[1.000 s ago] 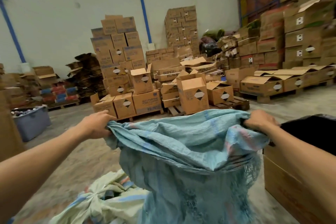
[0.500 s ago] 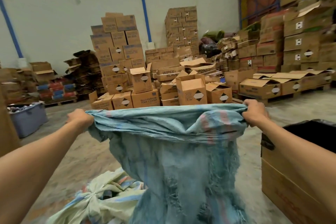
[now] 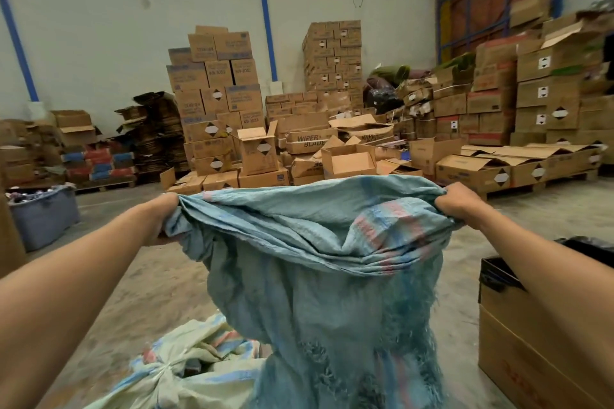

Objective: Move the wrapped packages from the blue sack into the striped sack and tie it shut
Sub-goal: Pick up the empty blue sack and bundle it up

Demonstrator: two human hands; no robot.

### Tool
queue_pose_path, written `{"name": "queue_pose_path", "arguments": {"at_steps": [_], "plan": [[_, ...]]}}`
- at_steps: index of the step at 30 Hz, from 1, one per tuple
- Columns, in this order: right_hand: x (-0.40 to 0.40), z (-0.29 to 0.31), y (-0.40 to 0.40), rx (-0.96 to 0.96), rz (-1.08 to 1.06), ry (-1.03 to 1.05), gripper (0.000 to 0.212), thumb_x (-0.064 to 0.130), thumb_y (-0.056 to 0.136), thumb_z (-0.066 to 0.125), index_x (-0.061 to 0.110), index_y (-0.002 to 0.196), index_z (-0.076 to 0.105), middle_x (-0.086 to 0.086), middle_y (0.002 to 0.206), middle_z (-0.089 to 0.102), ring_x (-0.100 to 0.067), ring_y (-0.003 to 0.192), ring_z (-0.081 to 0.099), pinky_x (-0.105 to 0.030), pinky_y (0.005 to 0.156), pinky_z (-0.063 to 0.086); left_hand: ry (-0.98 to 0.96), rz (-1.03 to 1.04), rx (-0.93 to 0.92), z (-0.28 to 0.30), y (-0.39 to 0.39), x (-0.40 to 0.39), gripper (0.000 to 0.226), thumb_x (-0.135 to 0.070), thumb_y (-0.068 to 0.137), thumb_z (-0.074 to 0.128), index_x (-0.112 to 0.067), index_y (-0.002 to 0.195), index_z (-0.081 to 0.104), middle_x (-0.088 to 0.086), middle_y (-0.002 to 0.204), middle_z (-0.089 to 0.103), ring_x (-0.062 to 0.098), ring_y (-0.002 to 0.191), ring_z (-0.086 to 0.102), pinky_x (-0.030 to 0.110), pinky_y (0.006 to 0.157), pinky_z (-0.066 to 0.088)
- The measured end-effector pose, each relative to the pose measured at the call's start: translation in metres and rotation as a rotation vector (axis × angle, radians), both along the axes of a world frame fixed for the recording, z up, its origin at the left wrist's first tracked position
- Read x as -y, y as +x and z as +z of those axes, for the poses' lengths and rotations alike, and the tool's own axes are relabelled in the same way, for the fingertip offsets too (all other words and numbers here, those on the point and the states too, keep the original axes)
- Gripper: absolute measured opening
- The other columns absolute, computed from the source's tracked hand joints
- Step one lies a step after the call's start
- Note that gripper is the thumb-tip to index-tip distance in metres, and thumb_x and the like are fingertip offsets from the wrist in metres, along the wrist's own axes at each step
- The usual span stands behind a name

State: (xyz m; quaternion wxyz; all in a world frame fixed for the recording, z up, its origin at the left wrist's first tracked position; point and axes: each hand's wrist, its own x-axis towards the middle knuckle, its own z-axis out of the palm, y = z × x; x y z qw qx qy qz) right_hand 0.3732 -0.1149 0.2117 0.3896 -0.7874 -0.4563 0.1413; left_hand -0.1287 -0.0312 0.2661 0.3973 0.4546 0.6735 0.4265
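Observation:
I hold the blue woven sack (image 3: 319, 292) up in front of me by its upper edge. My left hand (image 3: 166, 209) grips the sack's left corner and my right hand (image 3: 457, 202) grips its right corner, arms stretched forward. The cloth sags in folds between them, and its frayed lower part hangs down to the bottom of the view. The pale striped sack (image 3: 186, 372) lies on the floor at the lower left, its neck bunched and knotted. No wrapped packages show.
A cardboard box lined with a black bag (image 3: 545, 325) stands close on my right. A grey tub (image 3: 43, 216) sits far left. Stacks of cardboard boxes (image 3: 219, 103) on pallets fill the back. Bare concrete floor (image 3: 149, 279) lies between.
Both hands have spread apart and stretched the sack's top edge wide. The sack's edge now sags in deeper folds between them.

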Motion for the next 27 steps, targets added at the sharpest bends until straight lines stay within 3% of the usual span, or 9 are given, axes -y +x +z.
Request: {"name": "queue_pose_path", "arguments": {"at_steps": [5, 9, 12, 15, 18, 20, 23, 25, 27], "plan": [[0.000, -0.008, -0.003, -0.105, 0.331, 0.061, 0.024, 0.001, 0.093, 0.053, 0.015, 0.107, 0.066, -0.011, 0.108, 0.069, -0.024, 0.099, 0.066, -0.042, 0.087, 0.056, 0.099, -0.092, 0.344, -0.009, 0.009, -0.013, 0.025, -0.031, 0.102, 0.041, -0.014, 0.103, 0.059, 0.014, 0.102, 0.061, 0.031, 0.088, 0.060, 0.056, 0.086, 0.048], [0.005, -0.004, -0.013, -0.192, 0.595, -0.004, 0.045, -0.004, 0.093, 0.051, 0.026, 0.127, 0.055, -0.007, 0.118, 0.064, -0.023, 0.106, 0.066, -0.036, 0.078, 0.058, 0.240, -0.098, 0.561, -0.018, 0.014, -0.020, 0.034, -0.044, 0.090, 0.058, -0.023, 0.117, 0.062, 0.017, 0.105, 0.066, 0.036, 0.093, 0.063, 0.057, 0.072, 0.051], [0.012, 0.000, -0.030, 0.033, 0.722, -0.222, 0.026, 0.001, 0.097, 0.047, 0.016, 0.095, 0.068, -0.007, 0.099, 0.068, -0.016, 0.084, 0.067, -0.027, 0.069, 0.055, 0.226, 0.048, 0.679, -0.032, -0.001, -0.050, 0.051, -0.037, 0.080, 0.068, -0.025, 0.128, 0.057, 0.016, 0.123, 0.065, 0.037, 0.100, 0.065, 0.058, 0.060, 0.055], [0.011, -0.005, -0.050, 0.213, 0.809, -0.219, 0.034, 0.000, 0.093, 0.050, 0.019, 0.070, 0.066, -0.004, 0.090, 0.065, -0.014, 0.080, 0.061, -0.027, 0.072, 0.052, -0.017, 0.013, 0.770, -0.035, 0.006, -0.037, 0.060, -0.055, 0.078, 0.065, -0.011, 0.118, 0.062, 0.021, 0.116, 0.065, 0.043, 0.104, 0.062, 0.066, 0.085, 0.049], [0.005, -0.015, -0.068, 0.510, 0.852, -0.159, 0.010, 0.009, 0.090, 0.060, 0.014, 0.094, 0.067, 0.013, 0.105, 0.058, -0.011, 0.097, 0.056, -0.019, 0.076, 0.046, 0.033, -0.106, 0.813, -0.035, 0.021, -0.027, 0.062, -0.064, 0.090, 0.041, -0.010, 0.113, 0.061, 0.020, 0.108, 0.063, 0.042, 0.098, 0.058, 0.063, 0.084, 0.044], [0.001, -0.021, -0.082, 0.590, 0.936, -0.124, 0.018, 0.012, 0.090, 0.063, 0.019, 0.105, 0.069, 0.023, 0.119, 0.054, -0.004, 0.109, 0.053, -0.019, 0.087, 0.048, 0.128, -0.171, 0.848, -0.033, 0.032, -0.022, 0.059, -0.063, 0.092, 0.041, -0.013, 0.114, 0.063, 0.017, 0.109, 0.065, 0.037, 0.097, 0.059, 0.055, 0.078, 0.046], [0.003, -0.020, -0.112, 0.743, 1.022, -0.121, 0.023, 0.011, 0.091, 0.062, 0.029, 0.101, 0.071, 0.007, 0.130, 0.059, -0.014, 0.119, 0.048, -0.039, 0.101, 0.042, 0.179, -0.284, 0.834, -0.028, 0.049, -0.015, 0.057, -0.061, 0.091, 0.048, -0.014, 0.118, 0.066, 0.016, 0.115, 0.069, 0.032, 0.105, 0.063, 0.047, 0.076, 0.049], [0.000, -0.018, -0.130, 0.960, 1.029, -0.055, 0.036, 0.009, 0.091, 0.060, 0.031, 0.117, 0.068, 0.006, 0.135, 0.057, -0.016, 0.126, 0.039, -0.043, 0.102, 0.035, 0.149, -0.365, 0.766, -0.026, 0.062, -0.012, 0.059, -0.062, 0.089, 0.049, -0.015, 0.122, 0.066, 0.016, 0.117, 0.070, 0.032, 0.111, 0.062, 0.046, 0.083, 0.050], [0.000, -0.011, -0.147, 1.054, 1.051, 0.057, 0.035, 0.009, 0.089, 0.060, 0.032, 0.112, 0.070, 0.006, 0.136, 0.058, -0.017, 0.128, 0.037, -0.042, 0.099, 0.033, 0.094, -0.416, 0.685, -0.025, 0.077, -0.009, 0.056, -0.059, 0.089, 0.052, -0.016, 0.120, 0.068, 0.014, 0.118, 0.070, 0.032, 0.111, 0.063, 0.046, 0.087, 0.050]]}}
